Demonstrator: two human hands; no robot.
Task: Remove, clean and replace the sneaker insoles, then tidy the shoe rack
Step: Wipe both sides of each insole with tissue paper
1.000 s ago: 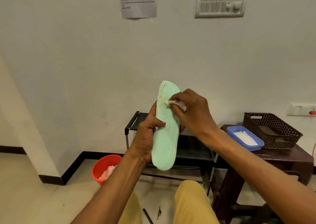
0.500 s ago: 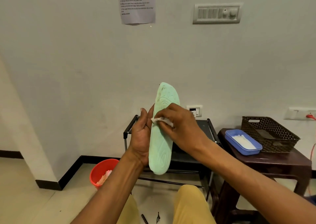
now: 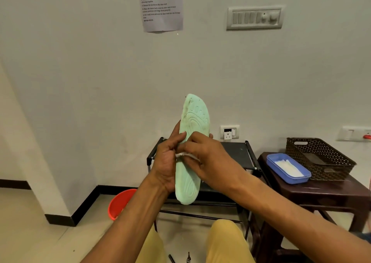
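Insole (image 3: 193,116) in left fingers (image 3: 176,140), wipe (image 3: 186,155) in right fingers (image 3: 195,142)

1. The insole (image 3: 192,120) is mint green, with raised curved ridges and dark specks.
2. The wipe (image 3: 185,155) is white.
3. At the insole's 8 o'clock, the bucket (image 3: 120,204) is orange-red.
4. At its 3 o'clock, the tray (image 3: 289,179) is blue with white contents, and the basket (image 3: 321,170) is a dark brown lattice.
5. The trousers (image 3: 226,240) are mustard yellow.

A printed white paper sheet (image 3: 161,7) is stuck high on the wall, with a grey switch panel (image 3: 254,18) to its right. Low down, a red plastic bucket (image 3: 120,202) stands on the floor. A dark brown plastic worktop (image 3: 331,190) carries a shallow blue tray (image 3: 291,179) just beside a brown perforated basket (image 3: 331,170).
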